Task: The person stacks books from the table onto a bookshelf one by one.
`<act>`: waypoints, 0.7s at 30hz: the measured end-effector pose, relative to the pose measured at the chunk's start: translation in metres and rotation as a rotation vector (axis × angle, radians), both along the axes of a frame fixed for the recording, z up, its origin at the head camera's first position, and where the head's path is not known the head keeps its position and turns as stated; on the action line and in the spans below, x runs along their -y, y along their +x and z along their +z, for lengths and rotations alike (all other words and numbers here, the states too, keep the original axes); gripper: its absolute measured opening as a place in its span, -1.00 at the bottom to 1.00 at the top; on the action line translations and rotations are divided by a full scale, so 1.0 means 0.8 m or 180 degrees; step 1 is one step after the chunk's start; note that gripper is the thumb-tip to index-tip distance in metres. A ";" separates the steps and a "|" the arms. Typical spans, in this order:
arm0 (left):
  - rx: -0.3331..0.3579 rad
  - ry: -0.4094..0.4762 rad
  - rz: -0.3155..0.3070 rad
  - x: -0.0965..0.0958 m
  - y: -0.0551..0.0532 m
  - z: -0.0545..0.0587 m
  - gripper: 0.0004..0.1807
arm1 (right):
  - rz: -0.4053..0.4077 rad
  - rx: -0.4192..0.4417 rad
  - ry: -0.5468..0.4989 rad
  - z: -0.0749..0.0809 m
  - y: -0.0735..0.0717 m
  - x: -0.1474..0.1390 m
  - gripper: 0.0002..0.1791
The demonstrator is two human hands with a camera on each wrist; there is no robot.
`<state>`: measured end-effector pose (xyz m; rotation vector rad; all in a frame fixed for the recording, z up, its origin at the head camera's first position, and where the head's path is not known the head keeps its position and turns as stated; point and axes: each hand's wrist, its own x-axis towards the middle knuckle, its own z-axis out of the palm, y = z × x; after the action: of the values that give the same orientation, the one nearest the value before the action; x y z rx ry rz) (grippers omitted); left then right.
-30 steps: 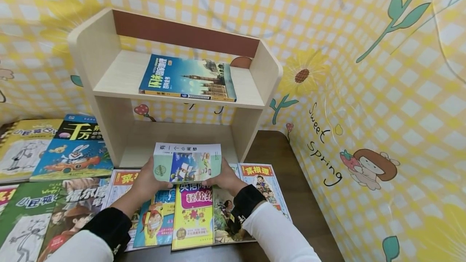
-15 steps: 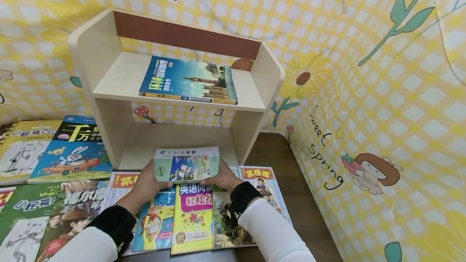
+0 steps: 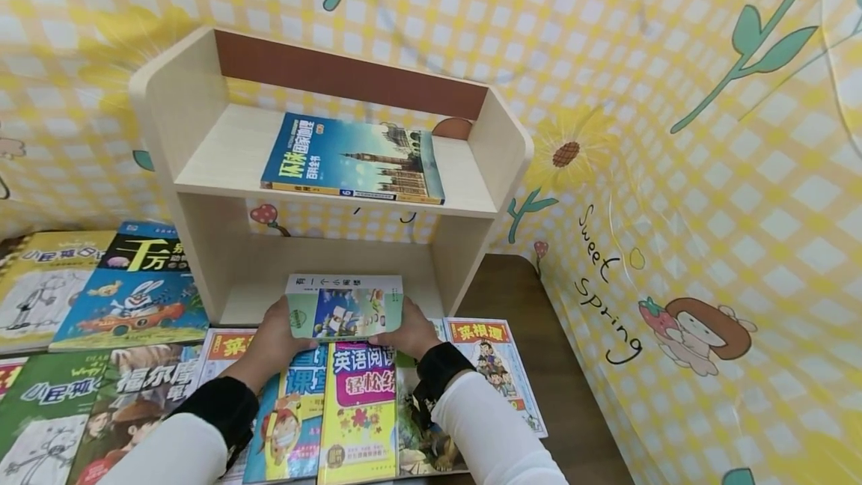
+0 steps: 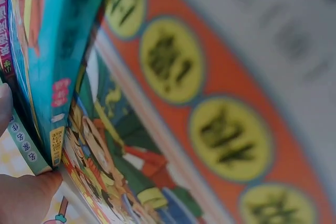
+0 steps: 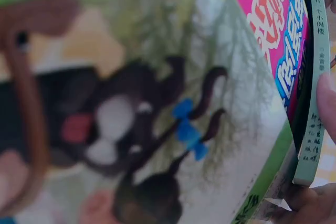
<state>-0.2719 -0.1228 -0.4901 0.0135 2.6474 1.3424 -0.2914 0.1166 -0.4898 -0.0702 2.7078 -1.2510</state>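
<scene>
Both hands grip a pale green and white paperback book (image 3: 346, 309) with an illustrated cover, held level at the front of the lower compartment of a wooden bookshelf (image 3: 222, 268). My left hand (image 3: 274, 339) holds its left end and my right hand (image 3: 411, 328) its right end, thumbs along the near edge. The green book's spine (image 5: 315, 93) faces me in the right wrist view, with fingers above and below it. In the left wrist view, part of the left hand (image 4: 26, 195) lies at the spine. A blue book (image 3: 353, 159) lies flat on the upper shelf.
Below my forearms lie a yellow book (image 3: 360, 418), a blue one with a cartoon child (image 3: 286, 425) and a comic-style book (image 3: 494, 365). More books, including a green one (image 3: 50, 410), cover the left of the dark table (image 3: 566, 395). Patterned cloth hangs behind.
The green and white book has moved a little forward, toward the lower compartment, with both hands still on its ends. The head view has tilted slightly upward. The blue book has stayed put.
</scene>
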 end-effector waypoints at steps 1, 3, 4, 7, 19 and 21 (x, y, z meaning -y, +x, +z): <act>0.0002 -0.0019 0.0009 0.000 -0.001 0.000 0.02 | -0.0024 -0.0026 0.0051 0.000 -0.001 0.001 -0.02; -0.0003 -0.0102 0.0049 -0.001 -0.003 0.002 0.03 | -0.0065 -0.0047 0.0160 0.001 -0.002 0.004 -0.05; 0.0004 -0.0133 0.0078 -0.002 -0.005 0.003 0.03 | -0.0081 -0.0051 0.0208 0.001 -0.003 0.005 -0.07; 0.0030 -0.0249 0.0166 -0.005 -0.009 0.005 0.04 | -0.0081 -0.0105 0.0303 0.000 -0.007 0.008 -0.18; 0.0111 -0.0422 0.0348 -0.009 -0.023 0.004 -0.05 | -0.0418 0.0135 0.0306 0.001 -0.013 0.017 -0.23; 0.0086 -0.0418 0.0365 -0.009 -0.025 0.005 -0.07 | -0.0426 0.0109 0.0323 0.001 -0.014 0.018 -0.23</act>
<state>-0.2918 -0.1152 -0.4861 -0.1745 2.7448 1.1883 -0.3023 0.1022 -0.4891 0.1453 2.7809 -1.1340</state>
